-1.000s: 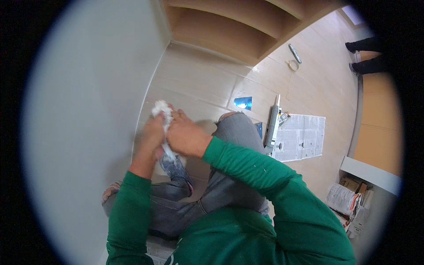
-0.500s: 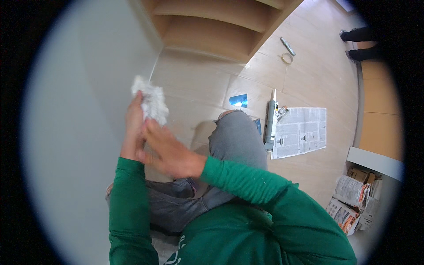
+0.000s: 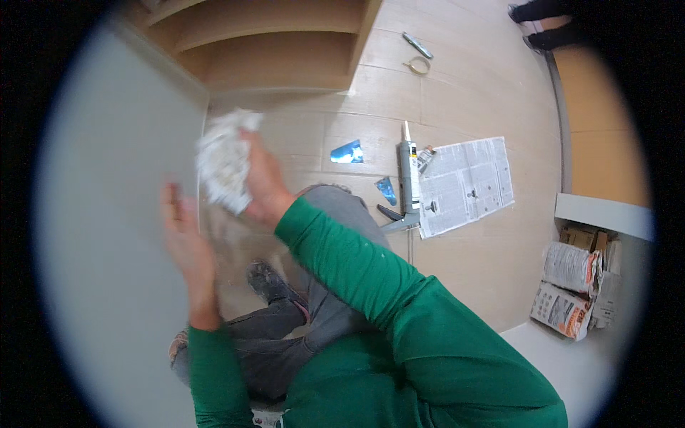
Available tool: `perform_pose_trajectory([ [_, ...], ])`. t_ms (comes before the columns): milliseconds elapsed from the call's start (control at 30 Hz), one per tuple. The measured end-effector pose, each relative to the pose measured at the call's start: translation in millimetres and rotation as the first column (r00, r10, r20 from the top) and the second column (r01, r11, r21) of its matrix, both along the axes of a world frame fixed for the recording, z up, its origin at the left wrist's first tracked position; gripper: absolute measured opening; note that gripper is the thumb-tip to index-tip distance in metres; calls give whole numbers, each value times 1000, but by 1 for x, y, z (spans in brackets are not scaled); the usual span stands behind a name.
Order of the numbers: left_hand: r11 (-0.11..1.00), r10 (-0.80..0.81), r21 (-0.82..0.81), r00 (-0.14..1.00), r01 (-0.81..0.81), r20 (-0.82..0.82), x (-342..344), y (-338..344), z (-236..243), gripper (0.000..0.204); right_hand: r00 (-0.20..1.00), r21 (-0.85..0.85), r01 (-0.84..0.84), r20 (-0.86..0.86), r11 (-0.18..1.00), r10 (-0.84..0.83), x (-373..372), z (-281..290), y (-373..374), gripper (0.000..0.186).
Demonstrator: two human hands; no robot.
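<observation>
A crumpled white rag (image 3: 227,167), smeared by motion, is gripped in my right hand (image 3: 265,178). It hangs out past the fingers, close to the pale wall (image 3: 128,171) on the left. Lower and to the left, my left hand (image 3: 189,260) is apart from the rag, its fingers stretched upward and blurred, with nothing seen in it. Whether it touches the wall I cannot tell. To the right of my bent knee, a grey caulking gun (image 3: 410,178) lies on the floor, its nozzle pointing away from me.
A newspaper sheet (image 3: 467,187) lies beside the gun, with two shiny blue scraps, a piece (image 3: 347,152) and a smaller one (image 3: 386,190). Farther off are a tape roll (image 3: 419,65), a utility knife (image 3: 417,45), a wooden shelf unit (image 3: 271,60) and another person's legs (image 3: 546,25). Bags (image 3: 564,310) lie right.
The rag has passed from my left hand to my right. My hands, together before, are now apart, the left one lower and farther left. The view has shifted, so floor things appear farther left.
</observation>
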State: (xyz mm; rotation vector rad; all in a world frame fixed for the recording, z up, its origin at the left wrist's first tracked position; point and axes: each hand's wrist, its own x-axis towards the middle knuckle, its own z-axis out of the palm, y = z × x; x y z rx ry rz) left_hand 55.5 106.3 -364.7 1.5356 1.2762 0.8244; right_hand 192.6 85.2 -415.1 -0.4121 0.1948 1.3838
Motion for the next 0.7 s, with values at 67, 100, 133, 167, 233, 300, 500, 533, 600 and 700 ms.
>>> perform_pose_trajectory([
  [67, 996, 68, -64, 993, -62, 95, -21, 21, -7, 58, 987, -20, -43, 157, 999, 45, -49, 10, 0, 42],
  [100, 967, 52, -252, 959, 20, 278, -43, 23, -30, 54, 846, -46, 3, 532, 999, 21, -63, 17, -13, 43],
  [133, 907, 76, -403, 892, 124, 445, -59, 24, -40, 50, 574, -40, 49, 819, 998, 5, -75, 29, -20, 45],
  [167, 935, 57, -348, 938, 70, 342, -60, 21, -45, 47, 194, -25, 112, 981, 993, 3, -74, 32, -24, 47],
  [233, 977, 41, -212, 990, -11, 137, -50, 17, -47, 40, 336, -103, -80, 934, 991, 124, -41, 27, -23, 45],
  [300, 983, 37, -178, 999, -38, -13, -28, 14, -27, 36, 308, -155, -149, 931, 977, 195, -6, 16, -23, 43],
  [500, 984, -100, -168, 961, 58, -258, -5, 7, 10, 30, 343, -212, -185, 901, 960, 265, 54, 1, -55, 35],
  [533, 967, -140, -243, 951, 71, -276, -4, 9, 16, 30, 372, -215, -196, 886, 957, 276, 61, -5, -60, 34],
  [600, 948, -175, -303, 954, 96, -244, -4, 8, 21, 30, 415, -231, -151, 868, 961, 274, 72, -19, -68, 32],
  [700, 957, -121, -276, 986, 84, -118, -10, 4, 18, 29, 660, -250, 56, 736, 967, 152, 96, -51, -83, 32],
])
